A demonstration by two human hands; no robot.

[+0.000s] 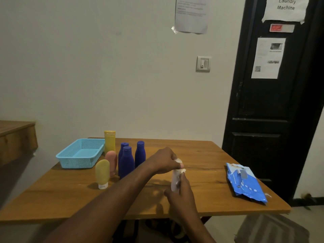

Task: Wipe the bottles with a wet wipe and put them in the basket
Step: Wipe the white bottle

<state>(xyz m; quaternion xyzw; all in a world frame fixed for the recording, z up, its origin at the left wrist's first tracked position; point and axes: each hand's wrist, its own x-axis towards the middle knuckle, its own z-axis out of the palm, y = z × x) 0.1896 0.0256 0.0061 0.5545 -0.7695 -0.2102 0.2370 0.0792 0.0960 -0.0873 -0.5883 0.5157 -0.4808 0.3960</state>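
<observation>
The right hand (180, 192) holds a white bottle (174, 180) by its lower part, just above the wooden table (201, 155). The left hand (166, 160) is curled over the top of that bottle and seems to pinch a wet wipe (182, 170) against it; the wipe is mostly hidden.

To the left stand three dark blue bottles (126, 163), a tall yellow bottle (110, 141), a pink tube (111, 160) and a yellow tube (102, 172). The blue basket (77, 163) sits beside them with nothing in it. A blue pack of wipes (245, 183) lies on the right.
</observation>
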